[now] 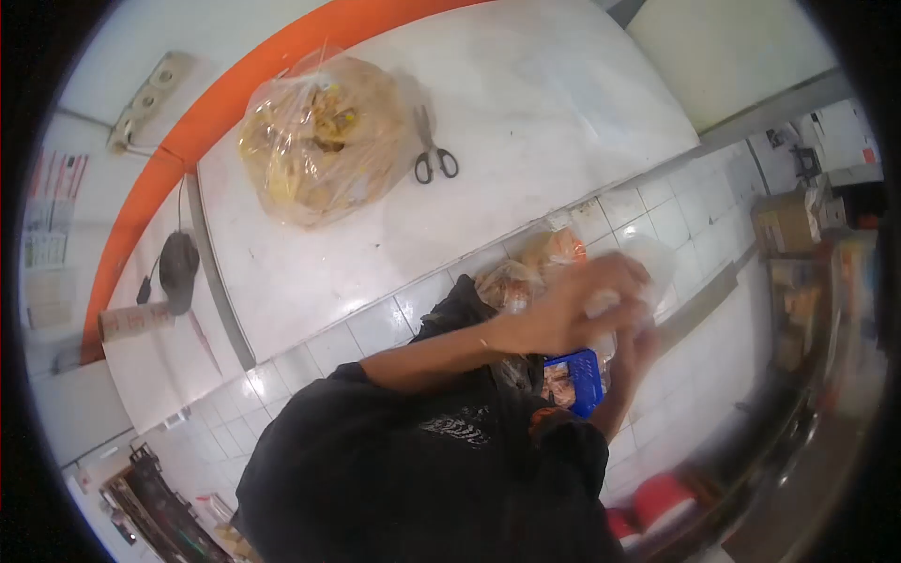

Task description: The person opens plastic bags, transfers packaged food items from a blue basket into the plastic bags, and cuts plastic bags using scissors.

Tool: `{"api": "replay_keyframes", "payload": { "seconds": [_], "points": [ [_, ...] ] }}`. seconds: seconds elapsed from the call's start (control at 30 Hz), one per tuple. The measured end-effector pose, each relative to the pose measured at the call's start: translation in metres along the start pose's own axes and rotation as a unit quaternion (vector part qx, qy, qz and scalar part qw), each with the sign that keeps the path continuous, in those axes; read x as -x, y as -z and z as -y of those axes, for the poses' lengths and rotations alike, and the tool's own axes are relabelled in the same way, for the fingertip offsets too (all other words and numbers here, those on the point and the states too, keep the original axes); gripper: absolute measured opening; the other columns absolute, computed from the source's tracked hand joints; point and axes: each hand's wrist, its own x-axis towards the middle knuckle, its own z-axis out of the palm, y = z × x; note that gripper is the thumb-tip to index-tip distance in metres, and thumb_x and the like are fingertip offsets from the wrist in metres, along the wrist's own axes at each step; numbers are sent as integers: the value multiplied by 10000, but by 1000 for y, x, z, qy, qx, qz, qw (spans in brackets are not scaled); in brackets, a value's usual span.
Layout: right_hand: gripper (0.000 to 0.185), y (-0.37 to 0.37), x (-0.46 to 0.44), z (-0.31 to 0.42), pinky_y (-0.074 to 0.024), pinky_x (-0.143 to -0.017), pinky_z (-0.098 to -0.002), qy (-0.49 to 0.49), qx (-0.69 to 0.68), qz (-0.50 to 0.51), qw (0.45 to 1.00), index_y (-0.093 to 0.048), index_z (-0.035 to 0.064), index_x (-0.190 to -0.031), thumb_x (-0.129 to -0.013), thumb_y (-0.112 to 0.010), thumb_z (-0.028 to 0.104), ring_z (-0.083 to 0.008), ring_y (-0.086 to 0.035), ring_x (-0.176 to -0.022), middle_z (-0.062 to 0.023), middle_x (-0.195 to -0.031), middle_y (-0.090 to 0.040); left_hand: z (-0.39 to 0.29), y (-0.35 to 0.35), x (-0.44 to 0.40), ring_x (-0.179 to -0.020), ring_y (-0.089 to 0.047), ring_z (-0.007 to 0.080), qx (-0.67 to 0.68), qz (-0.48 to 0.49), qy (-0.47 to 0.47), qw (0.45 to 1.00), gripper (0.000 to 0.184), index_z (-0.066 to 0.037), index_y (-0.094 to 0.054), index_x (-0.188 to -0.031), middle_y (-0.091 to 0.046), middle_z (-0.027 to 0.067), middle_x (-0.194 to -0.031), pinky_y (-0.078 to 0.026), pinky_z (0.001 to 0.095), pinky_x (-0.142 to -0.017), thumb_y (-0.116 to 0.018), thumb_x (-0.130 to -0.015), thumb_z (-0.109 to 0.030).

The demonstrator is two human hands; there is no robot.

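Note:
My left hand point(577, 305) is raised in front of my body, fingers curled on a piece of translucent plastic point(654, 265), perhaps a bag. Close against it, my right hand point(638, 342) also closes on this plastic; motion blur and the left hand hide part of its fingers. Below the hands is a blue plastic basket point(587, 383) with pale pinkish pieces in it. Beside my left hand, clear bags with orange contents point(526, 272) lie low near the table edge.
On the white table point(488, 220) sit a large clear bag of yellowish packets point(324, 136) and black-handled scissors point(435, 165). A power strip point(150, 98) lies at the far left. Shelves with a cardboard box point(786, 223) stand to the right, red objects point(662, 502) below.

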Motion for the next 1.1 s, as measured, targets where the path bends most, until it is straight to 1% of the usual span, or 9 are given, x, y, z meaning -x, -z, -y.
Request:
{"api": "replay_keyframes", "payload": {
  "seconds": [0.13, 0.27, 0.33, 0.5, 0.57, 0.67, 0.83, 1.0, 1.1],
  "points": [
    [340, -31, 6, 7, -477, -884, -314, -133, -107, -116, 978, -600, -55, -1196, -947, -587, 176, -166, -591, -1017, -95, -1084, -645, -6, 31, 6, -1094, -591, 202, 49, -167, 153, 973, 182, -25, -642, -1036, -647, 117, -1115, -480, 322, -883, -690, -904, -141],
    [351, -18, -4, -41, -483, -782, -274, 59, 158, -113, 979, -630, -32, -1153, -989, -575, 274, -104, -586, -919, -44, -989, -653, -5, 64, 24, -924, -596, 95, -38, 42, 392, 918, 230, -9, -620, -1017, -656, 57, -1008, -495, 287, -794, -726, -890, -168],
    [367, -26, -19, -2, -480, -754, -266, -39, 1, -95, 995, -640, -21, -1141, -994, -573, 308, -87, -582, -884, -36, -955, -654, 1, 69, 32, -898, -594, 91, -76, -19, 342, 936, 218, -13, -611, -999, -653, 51, -972, -495, 285, -792, -721, -891, -167],
    [354, -17, -29, -12, -476, -778, -264, -64, 71, -80, 992, -638, -18, -1156, -988, -585, 289, -96, -585, -901, -54, -983, -656, 9, 95, 51, -943, -577, 109, -10, -224, 207, 952, 133, -26, -575, -964, -637, 68, -1049, -462, 275, -836, -660, -905, -109],
    [355, -34, -38, -35, -481, -797, -282, 10, 185, -14, 982, -628, -12, -1177, -979, -602, 281, -118, -591, -920, -64, -1013, -654, -2, 110, 68, -1010, -571, 116, -26, -266, 179, 947, 83, -29, -562, -949, -630, 84, -1086, -445, 280, -913, -607, -920, -92],
    [378, -120, -26, 1, -487, -829, -311, -13, -31, 211, 977, -607, -7, -1209, -957, -637, 273, -153, -602, -950, -96, -1055, -655, -12, 128, 103, -989, -527, 112, 28, -321, 311, 894, 155, -26, -562, -1027, -564, 63, -1163, -417, 255, -840, -591, -893, -99],
    [415, -198, -38, 91, -491, -878, -343, 23, 124, 641, 757, -590, 16, -1213, -957, -625, 342, -158, -617, -989, -120, -1067, -681, -25, 143, 162, -873, -545, 119, -74, -461, 328, 821, 222, -14, -622, -1014, -604, 27, -969, -435, 275, -769, -568, -914, -205],
    [361, -238, -104, 82, -494, -866, -315, 73, 60, 466, 880, -618, 47, -1215, -964, -632, 307, -129, -607, -946, -78, -1004, -668, -35, 233, 235, -705, -516, 99, -290, -456, 156, 827, 294, 0, -654, -862, -609, 14, -794, -416, 254, -636, -552, -959, -257],
    [448, -250, -169, 57, -496, -889, -345, 112, 97, 299, 943, -576, 55, -1263, -906, -691, 299, -216, -610, -1009, -116, -1126, -631, -75, 270, 222, -655, -482, 98, -254, -553, 290, 739, 388, 20, -659, -804, -593, 28, -726, -375, 256, -588, -564, -979, -314]
  ]
}}
